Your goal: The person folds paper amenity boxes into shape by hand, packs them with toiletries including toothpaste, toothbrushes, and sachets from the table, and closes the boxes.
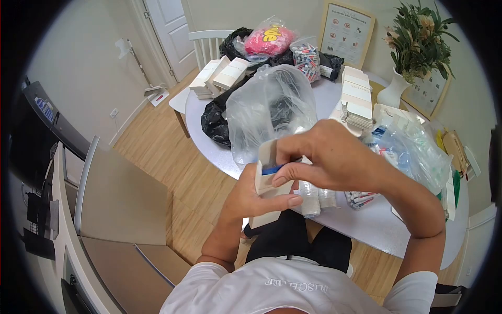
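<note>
A slim white cardboard box [265, 183] is held tilted over the front edge of the table, its top flap up. My left hand [243, 193] wraps round the box, thumb across its front. At the mouth of the box, my right hand [334, 157] pinches a blue item [271, 170] that shows at the opening. Most of that item is hidden by the box and my fingers, so its kind is unclear. Just beyond my hands lies a large clear plastic bag [251, 112]. Clear plastic-wrapped rolls [310, 201] are beside my right hand.
White boxes are stacked at the back left [230, 73] and right [357, 99] of the table [376, 227]. Further back are a pink package [269, 41] and a bag of small tubes [307, 60]. A white vase [392, 91] and another plastic bag [418, 157] stand right.
</note>
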`<action>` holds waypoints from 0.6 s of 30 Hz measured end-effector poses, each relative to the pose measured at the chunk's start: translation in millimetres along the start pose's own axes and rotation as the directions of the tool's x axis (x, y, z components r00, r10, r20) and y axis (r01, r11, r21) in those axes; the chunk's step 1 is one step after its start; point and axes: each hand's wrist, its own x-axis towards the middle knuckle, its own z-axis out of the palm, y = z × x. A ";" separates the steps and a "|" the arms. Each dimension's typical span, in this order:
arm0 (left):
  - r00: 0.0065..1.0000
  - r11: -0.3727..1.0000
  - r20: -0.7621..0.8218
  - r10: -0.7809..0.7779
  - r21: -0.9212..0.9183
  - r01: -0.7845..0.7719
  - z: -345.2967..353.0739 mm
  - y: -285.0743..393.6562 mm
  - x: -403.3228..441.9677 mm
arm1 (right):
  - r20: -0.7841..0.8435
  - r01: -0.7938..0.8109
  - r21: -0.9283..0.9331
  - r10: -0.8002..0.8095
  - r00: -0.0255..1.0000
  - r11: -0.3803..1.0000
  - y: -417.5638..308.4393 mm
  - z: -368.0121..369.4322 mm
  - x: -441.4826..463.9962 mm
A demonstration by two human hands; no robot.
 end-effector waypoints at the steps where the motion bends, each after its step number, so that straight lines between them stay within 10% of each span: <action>1: 0.999 0.999 -0.043 0.005 0.048 -0.003 2.0 3.4 -1.6 | 0.074 0.025 -0.107 -0.018 0.997 0.994 1.0 2.9 1.6; 9: 0.985 0.983 -0.086 -0.153 -0.113 0.143 -24.3 -2.2 -30.1 | 0.319 0.098 -0.294 0.001 0.948 0.951 -20.3 -12.1 50.5; 11: 0.975 0.976 -0.124 -0.182 -0.143 0.164 -26.2 4.8 -35.4 | -0.056 0.083 -0.123 -0.091 0.994 0.989 -26.9 -9.0 81.8; 13: 0.975 0.980 -0.153 -0.159 -0.147 0.137 -29.2 -1.6 -38.2 | -0.336 0.412 -0.143 -0.436 0.835 0.900 14.5 26.7 122.9; 16: 0.973 0.993 -0.210 -0.093 -0.086 0.076 -33.8 -7.6 -41.2 | 0.082 0.264 -0.442 -0.255 0.964 0.857 97.9 58.4 142.3; 18: 0.972 0.994 -0.214 -0.094 -0.078 0.079 -42.5 -13.2 -47.5 | 0.252 0.023 -0.636 0.179 0.951 0.772 120.6 66.3 131.1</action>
